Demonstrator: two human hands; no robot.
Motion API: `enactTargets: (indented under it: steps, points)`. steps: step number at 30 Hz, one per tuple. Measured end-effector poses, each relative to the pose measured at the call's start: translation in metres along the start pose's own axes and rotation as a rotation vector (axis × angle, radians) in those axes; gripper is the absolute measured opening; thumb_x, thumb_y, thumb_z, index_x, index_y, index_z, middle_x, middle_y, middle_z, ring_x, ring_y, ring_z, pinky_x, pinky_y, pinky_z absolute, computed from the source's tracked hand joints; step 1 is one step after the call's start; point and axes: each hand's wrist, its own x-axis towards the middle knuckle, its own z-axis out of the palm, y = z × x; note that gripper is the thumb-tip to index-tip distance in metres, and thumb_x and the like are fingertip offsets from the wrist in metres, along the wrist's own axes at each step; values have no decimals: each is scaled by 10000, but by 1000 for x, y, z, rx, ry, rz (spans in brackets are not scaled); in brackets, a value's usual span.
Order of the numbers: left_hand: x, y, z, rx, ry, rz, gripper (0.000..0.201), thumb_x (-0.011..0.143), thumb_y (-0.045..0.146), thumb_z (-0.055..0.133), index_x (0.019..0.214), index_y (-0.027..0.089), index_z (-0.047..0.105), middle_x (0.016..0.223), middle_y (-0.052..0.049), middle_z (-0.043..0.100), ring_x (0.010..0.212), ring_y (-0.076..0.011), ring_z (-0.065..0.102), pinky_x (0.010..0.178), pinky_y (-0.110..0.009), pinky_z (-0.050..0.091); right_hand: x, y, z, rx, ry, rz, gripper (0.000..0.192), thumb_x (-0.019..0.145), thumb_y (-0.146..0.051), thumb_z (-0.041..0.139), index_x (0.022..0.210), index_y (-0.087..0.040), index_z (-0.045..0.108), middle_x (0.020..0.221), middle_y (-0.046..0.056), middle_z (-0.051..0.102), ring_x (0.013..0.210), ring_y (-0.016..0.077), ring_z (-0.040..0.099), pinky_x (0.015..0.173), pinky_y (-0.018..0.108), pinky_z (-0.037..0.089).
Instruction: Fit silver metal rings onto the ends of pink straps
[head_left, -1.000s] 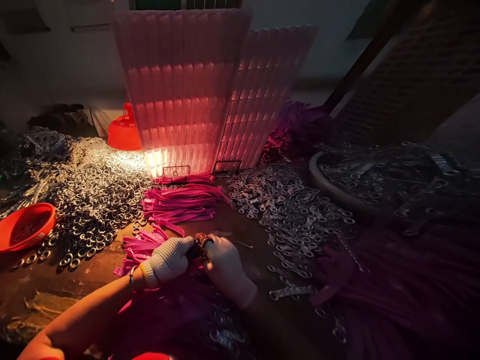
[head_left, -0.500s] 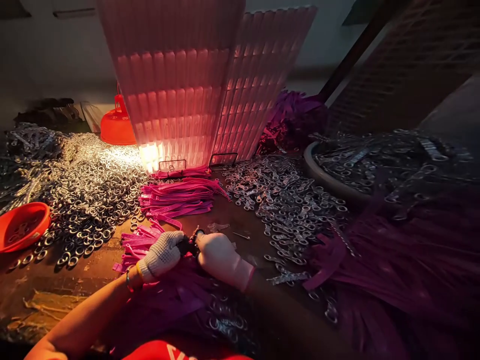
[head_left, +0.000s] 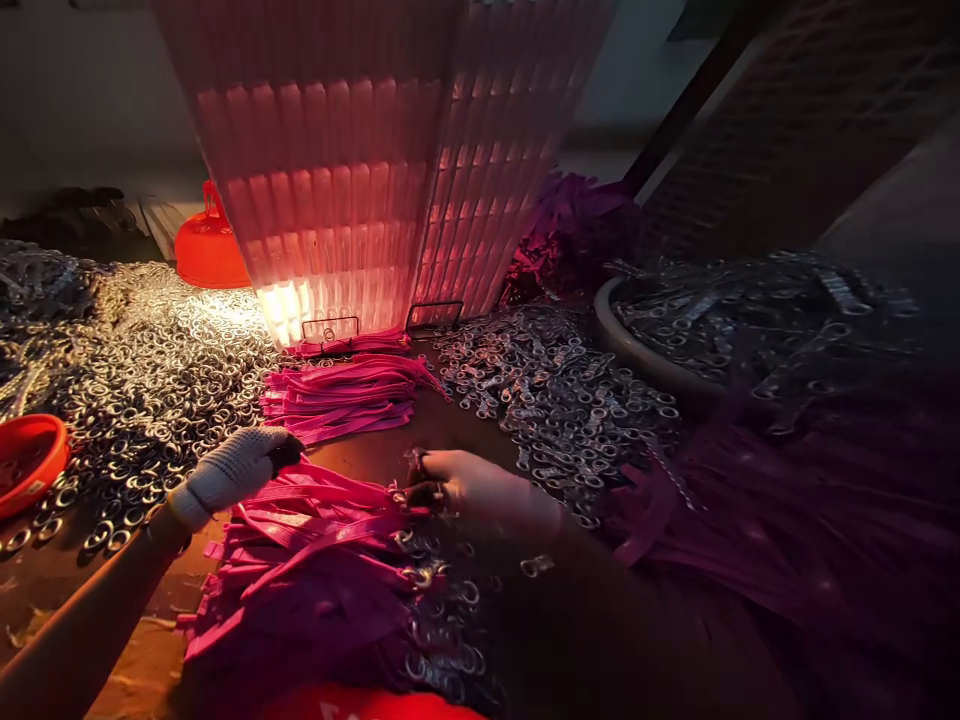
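Strap in hand: a pink strap (head_left: 337, 500) runs across the top of the near pile of pink straps (head_left: 300, 570), its metal ring end pinched at the right hand.
Right hand: the gloved right hand (head_left: 480, 490) is closed around the small ring fitting at the strap's end, fingertips tight on it, just right of the near pile.
Left hand: the left hand (head_left: 232, 468), in a white knit glove, is curled shut on a small dark object at the near pile's upper left edge; what the object is cannot be made out.
Near pile's foot: loose metal rings (head_left: 442, 640) lie tangled in the strap ends on the pile's right and lower side.
Beyond the pile: a flat stack of pink straps (head_left: 345, 390) lies farther back on the brown table (head_left: 45, 570).
Left of the pile: a wide heap of silver rings (head_left: 150, 370), with an orange bowl (head_left: 26, 460) at its far left edge.
Right of the pile: a heap of metal clasps (head_left: 570, 400) and a round tray (head_left: 622, 340) filled with more.
Behind: two tall ribbed pink stacks (head_left: 337, 170), lit from below, and an orange lidded pail (head_left: 206, 250).
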Motion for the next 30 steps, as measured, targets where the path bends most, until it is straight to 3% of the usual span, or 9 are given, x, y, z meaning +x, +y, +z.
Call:
enactTargets:
  steps: [1,3,5,7,11,17,23,26,30]
  points:
    - [-1,-1,3,-79,30,-42,190,817,305,626,884,183,755,818,-54,727,646,-136,592,614,-229,461,9,19,-10,67,49,57,244,849,-366,589,920,-170,715,810,27,737,757,192,645,647,251,443]
    - [-3,3,18,-287,42,-159,248,824,369,628,931,175,740,708,-28,679,494,-99,502,471,-209,403,31,55,-31,-79,247,401,259,863,-335,580,992,-163,725,865,41,748,823,190,662,706,247,463]
    - [-1,10,39,-547,-7,-289,307,841,432,617,942,160,715,543,22,556,375,-72,373,361,-192,288,55,86,-48,-192,348,585,282,879,-221,548,1065,-88,712,1016,172,733,951,242,666,791,293,458]
    - [3,20,58,-845,-97,-428,345,859,463,603,961,146,694,495,46,485,338,-55,318,332,-177,222,75,108,-55,-272,399,701,316,868,-114,510,1112,-23,689,1111,271,686,1039,293,655,841,339,448]
    - [14,36,71,-1314,-287,-644,429,937,464,473,1071,115,682,667,-34,626,378,-54,436,349,-169,279,91,132,-48,-338,429,796,361,865,-67,465,1160,-18,668,1109,284,679,1041,303,668,834,351,460]
    - [10,42,75,-1250,-300,-599,260,850,235,568,1051,112,678,663,-30,643,365,-42,411,338,-164,257,77,137,-33,-379,462,776,361,850,-66,470,1146,-6,667,1078,284,679,1015,314,667,802,340,460]
    - [-10,41,80,-896,-216,-373,343,855,463,622,746,138,626,455,43,472,318,-48,335,303,-180,196,58,123,-32,-381,549,639,359,820,-48,443,1081,27,679,1135,317,632,1045,339,616,840,368,438]
    - [-17,44,79,-832,-170,-350,372,842,490,631,736,133,631,469,38,493,334,-43,343,318,-178,208,46,104,-30,-331,578,540,384,832,-70,411,1122,6,651,1125,280,644,1026,320,607,850,375,445]
    - [-17,45,82,-984,-249,-341,371,818,485,633,822,115,669,483,40,503,329,-38,303,323,-186,200,18,51,-9,-213,505,302,360,859,-128,461,1168,-158,642,981,96,709,873,220,646,786,306,498]
